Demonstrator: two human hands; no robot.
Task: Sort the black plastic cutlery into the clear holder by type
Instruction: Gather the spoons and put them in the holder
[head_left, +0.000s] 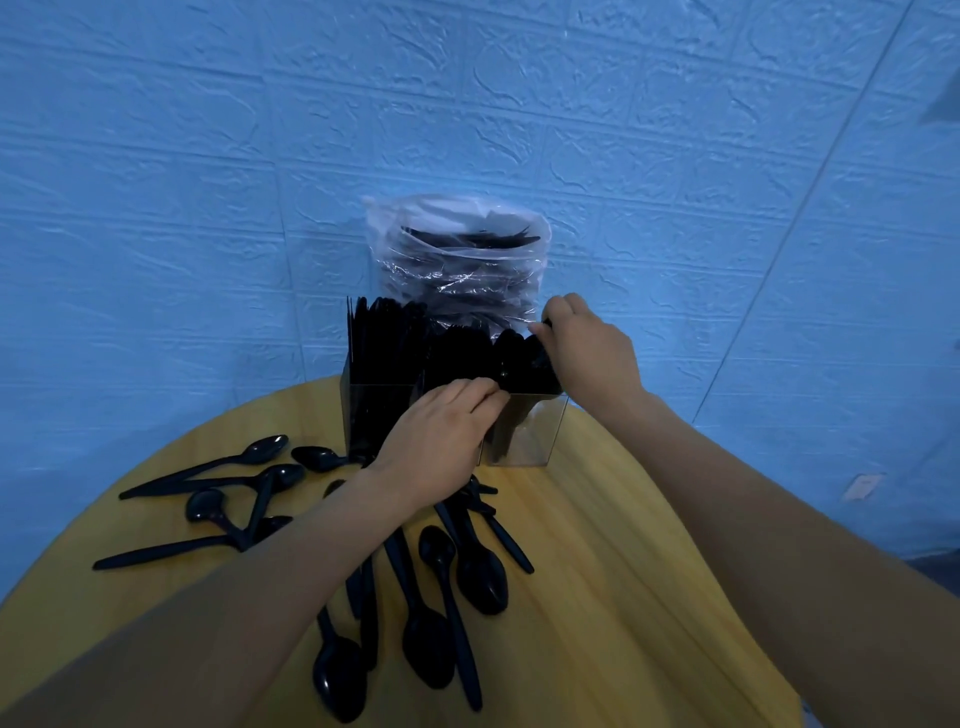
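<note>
Black spoons (467, 566) lie loose on the table (597, 571) before the well-filled holder (524, 431). Your left hand (441, 436) curls at its front rim; your right hand (587, 348) grips spoons in the right compartment. Many spoons remain.

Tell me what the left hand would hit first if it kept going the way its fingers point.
Probably the spoons standing in the clear holder: the left hand has its fingertips at the front rim of the right compartment, pointing up-right into it. Depth is unclear.
</note>
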